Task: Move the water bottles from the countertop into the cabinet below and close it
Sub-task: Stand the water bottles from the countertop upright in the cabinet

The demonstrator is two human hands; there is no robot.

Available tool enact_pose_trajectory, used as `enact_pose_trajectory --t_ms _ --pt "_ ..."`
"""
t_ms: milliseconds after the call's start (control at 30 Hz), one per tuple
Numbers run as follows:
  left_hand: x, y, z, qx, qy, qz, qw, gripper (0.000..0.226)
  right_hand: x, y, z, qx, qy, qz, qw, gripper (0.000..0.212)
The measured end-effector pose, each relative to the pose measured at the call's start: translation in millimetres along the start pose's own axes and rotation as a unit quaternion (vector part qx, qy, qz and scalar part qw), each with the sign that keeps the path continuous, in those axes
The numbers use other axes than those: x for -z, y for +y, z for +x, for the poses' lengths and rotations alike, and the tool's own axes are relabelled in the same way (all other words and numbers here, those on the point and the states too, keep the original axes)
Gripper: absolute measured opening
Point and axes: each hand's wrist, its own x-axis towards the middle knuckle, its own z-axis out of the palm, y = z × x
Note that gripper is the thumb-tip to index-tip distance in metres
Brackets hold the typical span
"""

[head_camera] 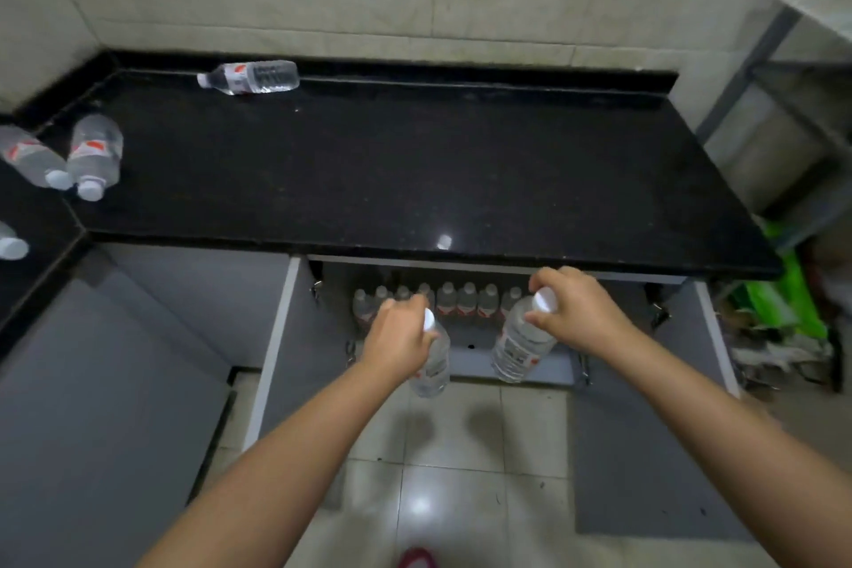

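Head view looks down on a black speckled countertop (415, 161) set into a corner of pale tiled walls, with a glossy tiled floor (461, 475) below. Under it the cabinet (465, 351) stands with both doors swung wide: the left door (276, 337) and the right door (710, 327). A row of bottles (442, 302) stands at the back of the cabinet, dim and hard to count.

The left hand (399, 337) grips one bottle (433, 364) by its neck, and the right hand (574, 311) pinches the cap end of another bottle (521, 339); both hang upright in front of the cabinet opening.

On the countertop one bottle (251, 78) lies on its side by the back wall. Two more (94, 155) (30, 157) lie at the left corner, touching, and a further one (11, 244) is cut off by the frame's left edge.

At right a metal rack (783, 106) and something green (783, 295), perhaps a bag, are blurred.
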Motion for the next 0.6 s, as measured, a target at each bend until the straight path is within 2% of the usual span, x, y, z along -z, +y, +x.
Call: enact_pose_trajectory --t_ms 200,367,600 --pt "-41.0 15.5 28.9 0.030 -0.049 0.025 0.998 0.036 -29.9 53.4 21.8 -0.064 -0.016 0.023 0.998 0.033" --pt "-77.4 31.3 54.0 0.072 -0.071 0.021 0.995 0.034 -65.4 97.9 52.3 -0.058 -0.056 0.022 0.996 0.031" --pt "-170.5 29.5 106.2 0.125 -0.072 -0.002 0.990 0.031 -154.4 168.1 101.1 -0.083 -0.085 0.014 0.993 0.030"
